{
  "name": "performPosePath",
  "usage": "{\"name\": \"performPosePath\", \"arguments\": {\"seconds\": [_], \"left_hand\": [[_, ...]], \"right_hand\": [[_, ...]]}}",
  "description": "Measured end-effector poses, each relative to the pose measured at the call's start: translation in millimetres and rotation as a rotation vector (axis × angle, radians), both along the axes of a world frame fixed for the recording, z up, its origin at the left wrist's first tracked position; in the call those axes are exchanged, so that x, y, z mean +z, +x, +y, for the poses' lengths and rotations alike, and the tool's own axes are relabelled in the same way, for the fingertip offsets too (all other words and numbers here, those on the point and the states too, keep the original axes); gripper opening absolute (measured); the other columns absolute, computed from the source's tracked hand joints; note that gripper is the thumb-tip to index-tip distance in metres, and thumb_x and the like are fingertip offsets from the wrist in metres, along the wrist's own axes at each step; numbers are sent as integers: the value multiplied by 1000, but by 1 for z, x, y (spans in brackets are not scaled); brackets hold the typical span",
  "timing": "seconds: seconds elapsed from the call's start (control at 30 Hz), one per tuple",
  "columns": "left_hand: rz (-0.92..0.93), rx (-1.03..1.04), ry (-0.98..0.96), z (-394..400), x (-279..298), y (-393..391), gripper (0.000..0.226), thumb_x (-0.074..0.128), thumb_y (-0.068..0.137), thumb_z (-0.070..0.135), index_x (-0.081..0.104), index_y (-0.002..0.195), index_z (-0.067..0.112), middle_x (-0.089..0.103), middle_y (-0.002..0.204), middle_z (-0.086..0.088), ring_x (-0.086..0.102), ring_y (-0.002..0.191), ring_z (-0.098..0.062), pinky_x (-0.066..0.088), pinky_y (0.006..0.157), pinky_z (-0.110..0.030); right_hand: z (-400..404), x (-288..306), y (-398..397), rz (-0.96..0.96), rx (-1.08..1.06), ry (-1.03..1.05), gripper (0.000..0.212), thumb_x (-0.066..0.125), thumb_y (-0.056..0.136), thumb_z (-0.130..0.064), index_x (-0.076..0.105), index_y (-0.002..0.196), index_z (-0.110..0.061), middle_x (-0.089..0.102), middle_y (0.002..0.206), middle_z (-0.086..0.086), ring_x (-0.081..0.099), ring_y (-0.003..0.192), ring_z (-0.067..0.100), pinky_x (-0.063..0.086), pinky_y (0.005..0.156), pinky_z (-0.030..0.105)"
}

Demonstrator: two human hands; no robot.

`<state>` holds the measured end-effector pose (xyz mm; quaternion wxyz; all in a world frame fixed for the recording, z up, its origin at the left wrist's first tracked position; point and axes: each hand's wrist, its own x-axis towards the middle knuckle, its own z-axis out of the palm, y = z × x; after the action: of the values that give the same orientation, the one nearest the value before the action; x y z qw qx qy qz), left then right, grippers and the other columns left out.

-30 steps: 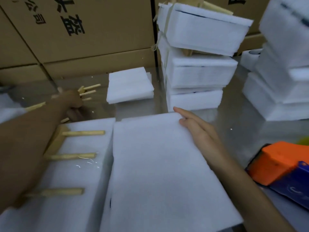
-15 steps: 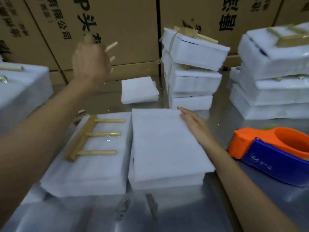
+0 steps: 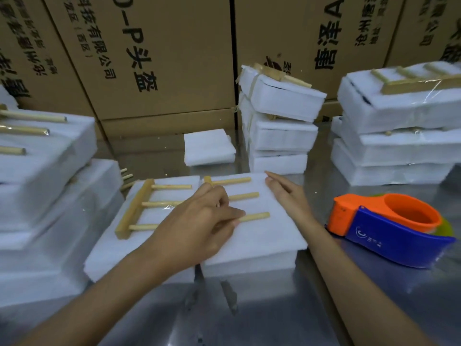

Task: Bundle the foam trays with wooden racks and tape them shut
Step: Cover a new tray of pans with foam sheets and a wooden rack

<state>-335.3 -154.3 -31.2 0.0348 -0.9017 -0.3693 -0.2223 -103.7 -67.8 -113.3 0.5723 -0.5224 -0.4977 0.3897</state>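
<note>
- Seating a wooden rack (image 3: 237, 196) on the centre foam tray stack (image 3: 259, 228): that is judged the step in hand; taping not yet started.
- Left hand (image 3: 197, 221) is laid over the rack's spine end, fingers curled together and pressed on the near dowel; three dowels are seen beyond the fingertips.
- Right hand (image 3: 287, 193) is laid flat on the stack's far right corner, fingers straight and together, nothing gripped.
- Next move is judged to need the tape dispenser (image 3: 389, 228), parked just right of the right wrist, so one hand must be freed while the rack is pinned.
- Edges: the stack's left side is butted against a neighbouring bundle (image 3: 139, 236); the right and near edges are open.
- Bare steel table (image 3: 262, 313) is left below the wrists for wrapping.
</note>
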Motion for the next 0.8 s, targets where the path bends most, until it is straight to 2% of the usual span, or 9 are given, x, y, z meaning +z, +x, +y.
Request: {"name": "performPosePath", "arguments": {"seconds": [0.1, 0.17, 0.23, 0.33, 0.43, 0.53, 0.67, 0.73, 0.8], "left_hand": [[-53, -2, -44, -6, -3, 0, 42, 49, 95, 53, 65, 128, 32, 44, 102, 18, 39, 97, 1, 37, 76, -13], [-153, 56, -120, -8, -6, -2, 53, 35, 96, 65, 49, 139, 38, 38, 116, 24, 38, 114, 3, 35, 88, -12], [-241, 89, -210, -8, -10, -8, 47, 32, 101, 55, 37, 144, 39, 37, 124, 26, 34, 123, 3, 34, 97, -14], [-270, 185, -241, -2, -12, -18, 45, 38, 103, 20, 32, 146, 33, 39, 131, 15, 49, 109, -1, 41, 89, -17], [-171, 312, -280, 8, -10, -21, 60, 46, 93, -2, 34, 145, 24, 45, 136, 2, 52, 118, -17, 46, 95, -30], [-32, 363, -316, 12, -9, -15, 67, 49, 91, 3, 25, 150, 24, 48, 132, 0, 43, 123, -18, 40, 99, -30], [152, 433, -278, 12, -5, -9, 73, 49, 93, 10, 11, 153, 26, 47, 112, -1, 46, 105, -21, 45, 87, -34], [304, 491, -198, 12, -4, -4, 82, 47, 93, 13, -4, 155, 24, 46, 108, -1, 44, 98, -22, 39, 81, -29], [426, 517, -107, 14, -4, -1, 83, 44, 94, 16, -14, 155, 19, 52, 119, -4, 43, 112, -25, 32, 91, -30]], "right_hand": [[-2, 0, 0, -4, 12, 3, 32, 65, 90, -44, 71, 120, -33, 69, 119, -20, 61, 111, -5, 48, 98, 25], [-3, 0, 0, -9, 17, -1, 35, 65, 88, -48, 70, 120, -34, 69, 120, -20, 62, 113, -2, 49, 98, 27], [-4, 1, 0, 1, 11, -5, 33, 65, 88, -47, 71, 119, -36, 69, 118, -22, 62, 109, -6, 49, 96, 25], [-5, 3, 0, 7, 6, -21, 29, 64, 90, -46, 70, 117, -39, 68, 114, -27, 62, 102, -12, 47, 89, 19], [-7, 4, 0, -12, 18, -33, 30, 63, 91, -45, 69, 120, -38, 68, 117, -24, 61, 105, -10, 48, 94, 21], [-12, 8, 0, -5, 11, -32, 31, 61, 94, -40, 69, 123, -33, 67, 120, -20, 61, 110, -5, 48, 103, 28], [-18, 22, 1, 59, 111, -199, 42, 60, 90, -53, 67, 126, -31, 68, 125, -9, 61, 118, 13, 44, 109, 41], [-24, 27, 3, 125, 197, -316, 46, 61, 86, -58, 71, 119, -27, 73, 117, -2, 66, 112, 22, 46, 106, 47], [-30, 26, 4, 188, 233, -360, 41, 61, 86, -53, 74, 112, -25, 75, 110, 3, 70, 106, 26, 49, 102, 48]]}}
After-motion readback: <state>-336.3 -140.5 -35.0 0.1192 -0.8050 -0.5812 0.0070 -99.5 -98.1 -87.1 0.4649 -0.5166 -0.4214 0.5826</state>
